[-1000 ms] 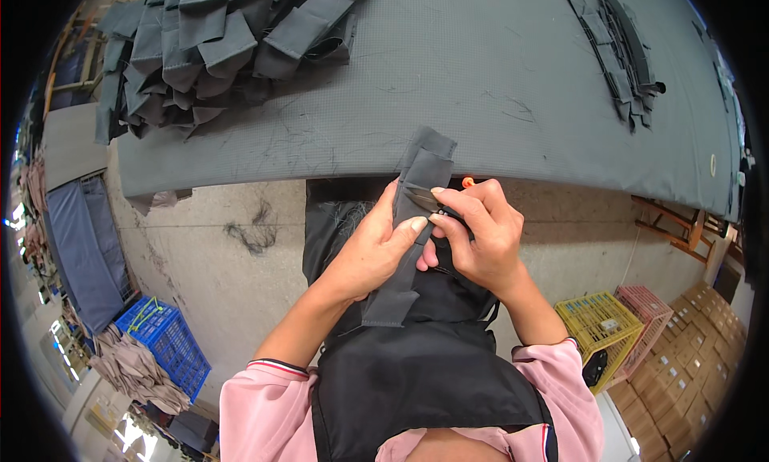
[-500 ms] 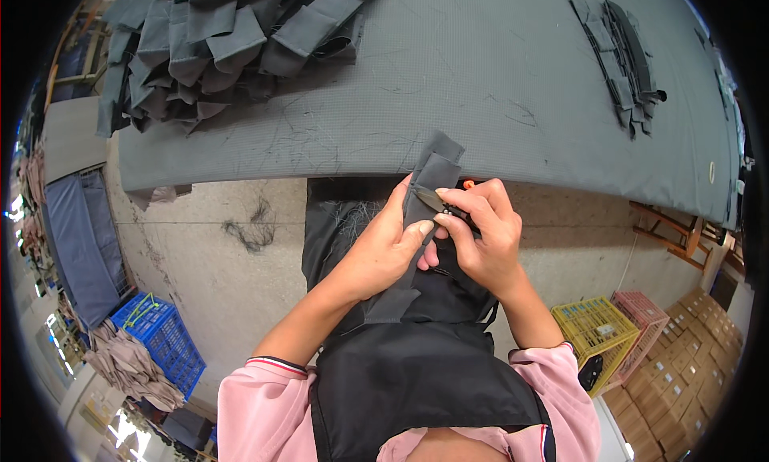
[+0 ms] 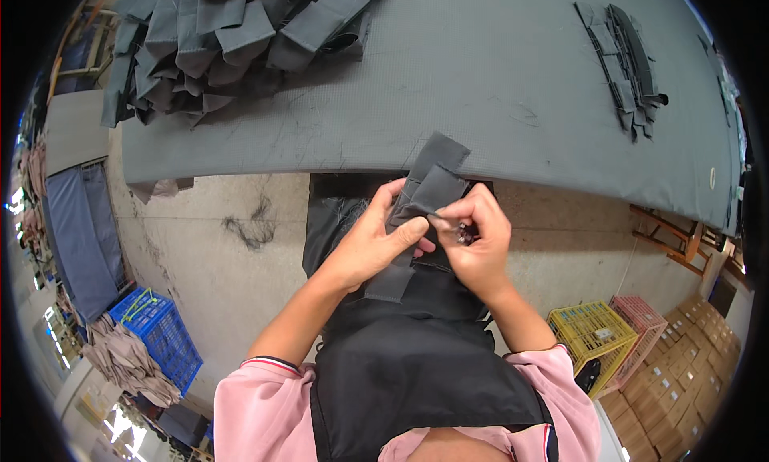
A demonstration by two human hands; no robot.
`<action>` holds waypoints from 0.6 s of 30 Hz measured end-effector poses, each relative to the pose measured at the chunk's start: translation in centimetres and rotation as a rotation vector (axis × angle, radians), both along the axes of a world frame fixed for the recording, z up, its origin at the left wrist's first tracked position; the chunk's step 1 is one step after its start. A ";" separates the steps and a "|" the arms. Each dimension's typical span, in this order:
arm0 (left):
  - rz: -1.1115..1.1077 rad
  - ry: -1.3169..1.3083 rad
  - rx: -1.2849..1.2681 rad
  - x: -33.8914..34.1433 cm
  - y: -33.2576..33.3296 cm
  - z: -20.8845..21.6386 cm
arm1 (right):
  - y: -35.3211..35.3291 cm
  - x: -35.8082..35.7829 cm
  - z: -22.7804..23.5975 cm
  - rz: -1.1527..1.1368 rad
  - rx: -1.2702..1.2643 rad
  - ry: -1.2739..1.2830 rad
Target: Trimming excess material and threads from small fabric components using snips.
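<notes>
Pinching a gray fabric strip (image 3: 439, 188) beside the surface (image 3: 481, 86), the left hand (image 3: 375, 247) and right hand (image 3: 481, 250) are closed on it, the right also cupping a metal tool (image 3: 465, 235); piled strips (image 3: 240, 38) crowd the surface's left, a smaller bundle (image 3: 631, 70) lies right.

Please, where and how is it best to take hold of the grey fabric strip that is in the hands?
Probably at the upper end of the grey fabric strip, pinched across its flat faces from the side of the table: that end sticks out free, while the left hand and right hand crowd the middle.
</notes>
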State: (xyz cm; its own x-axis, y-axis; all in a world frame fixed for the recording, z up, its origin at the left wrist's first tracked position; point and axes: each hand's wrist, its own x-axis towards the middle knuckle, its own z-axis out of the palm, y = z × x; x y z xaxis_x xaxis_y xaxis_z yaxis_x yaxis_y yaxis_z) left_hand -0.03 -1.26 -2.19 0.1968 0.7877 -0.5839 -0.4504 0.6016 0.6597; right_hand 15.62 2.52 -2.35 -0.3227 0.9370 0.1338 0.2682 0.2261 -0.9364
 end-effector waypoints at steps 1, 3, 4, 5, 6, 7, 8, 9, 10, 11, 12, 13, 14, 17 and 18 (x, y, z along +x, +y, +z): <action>-0.018 0.070 -0.007 0.3 -0.4 -0.4 | -0.5 -0.4 -0.8 -0.013 0.042 0.015; 0.006 0.165 -0.031 0.6 -0.5 -0.6 | -0.9 -0.6 -1.2 -0.025 0.080 0.028; 0.006 0.164 -0.035 0.6 -0.5 -0.7 | -1.1 -0.6 -0.8 -0.025 -0.030 0.024; -0.047 0.283 -0.012 0.5 -0.5 -0.7 | -1.1 -0.6 -0.4 -0.026 -0.138 0.019; -0.097 0.403 0.012 0.5 -0.4 -0.7 | -0.9 -0.4 -0.3 -0.023 -0.139 0.019; -0.094 0.403 0.011 0.5 -0.3 -0.6 | -0.5 0.0 -0.1 0.013 0.007 -0.071; -0.098 0.431 0.083 0.4 -0.3 -0.4 | -0.2 0.2 0.1 0.049 0.153 -0.161; -0.107 0.454 0.154 0.4 -0.4 -0.2 | -0.3 0.1 0.8 0.039 0.204 -0.143; -0.107 0.452 0.151 0.4 -0.5 -0.1 | -0.2 0.0 1.1 0.041 0.200 -0.145; -0.157 0.497 0.200 0.2 -0.7 0.0 | 0.2 -0.4 1.2 0.111 0.211 -0.133; -0.213 0.537 0.254 0.1 -0.7 0.2 | 0.8 -0.6 1.3 0.176 0.223 -0.126; -0.293 0.594 0.243 0.1 -0.2 0.6 | 1.7 -0.8 1.1 0.216 0.122 -0.136; -0.302 0.589 0.241 0.1 0.1 0.9 | 1.6 -0.8 -1.0 0.127 -0.158 0.025; -0.293 0.245 0.002 -0.8 0.1 0.7 | 3.1 0.0 -2.0 0.115 -0.315 0.028; -0.292 0.245 -0.006 -0.9 -0.1 0.9 | 2.8 0.3 -1.3 0.117 -0.322 0.030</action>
